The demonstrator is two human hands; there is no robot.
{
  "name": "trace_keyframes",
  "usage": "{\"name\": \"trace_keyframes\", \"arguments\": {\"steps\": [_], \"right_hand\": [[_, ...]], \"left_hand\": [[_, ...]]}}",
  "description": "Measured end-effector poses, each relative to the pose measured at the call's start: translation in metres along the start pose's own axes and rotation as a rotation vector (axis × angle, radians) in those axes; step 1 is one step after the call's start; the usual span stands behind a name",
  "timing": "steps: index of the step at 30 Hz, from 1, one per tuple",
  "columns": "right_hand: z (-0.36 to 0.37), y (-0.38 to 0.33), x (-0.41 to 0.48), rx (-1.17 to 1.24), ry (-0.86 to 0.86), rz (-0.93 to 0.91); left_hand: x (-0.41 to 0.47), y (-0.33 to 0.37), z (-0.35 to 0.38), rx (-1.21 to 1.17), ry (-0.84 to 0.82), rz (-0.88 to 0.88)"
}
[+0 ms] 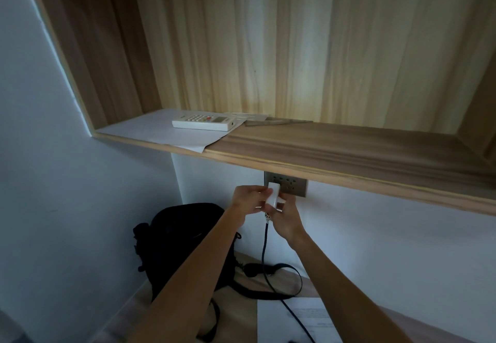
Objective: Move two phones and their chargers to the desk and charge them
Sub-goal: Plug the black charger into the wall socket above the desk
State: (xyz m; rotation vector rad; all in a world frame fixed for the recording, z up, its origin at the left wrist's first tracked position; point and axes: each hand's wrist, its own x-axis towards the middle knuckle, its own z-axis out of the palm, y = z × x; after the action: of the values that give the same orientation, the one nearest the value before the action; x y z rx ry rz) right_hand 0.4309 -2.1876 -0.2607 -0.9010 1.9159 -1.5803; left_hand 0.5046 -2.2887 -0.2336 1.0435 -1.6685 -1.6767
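Note:
A white charger plug (273,194) is pressed against the left end of the grey wall socket (291,185), just under the wooden shelf. My left hand (248,199) grips the plug from the left and my right hand (287,220) holds it from below and the right. A dark braided cable (264,248) hangs down from the plug and runs across the desk (241,305) toward the bottom edge. No phone is in view.
A wooden shelf (322,152) juts out above the socket, carrying a white remote control (205,122) on a sheet of paper. A black bag (182,246) with a strap stands on the desk at the left. A printed paper (300,321) lies under the cable.

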Motion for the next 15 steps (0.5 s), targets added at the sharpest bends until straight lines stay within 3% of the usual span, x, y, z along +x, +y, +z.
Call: {"name": "trace_keyframes", "arguments": {"steps": [15], "right_hand": [[0.005, -0.017, -0.006, 0.169, 0.131, 0.039]], "left_hand": [[-0.004, 0.013, -0.004, -0.075, -0.015, -0.015]]}}
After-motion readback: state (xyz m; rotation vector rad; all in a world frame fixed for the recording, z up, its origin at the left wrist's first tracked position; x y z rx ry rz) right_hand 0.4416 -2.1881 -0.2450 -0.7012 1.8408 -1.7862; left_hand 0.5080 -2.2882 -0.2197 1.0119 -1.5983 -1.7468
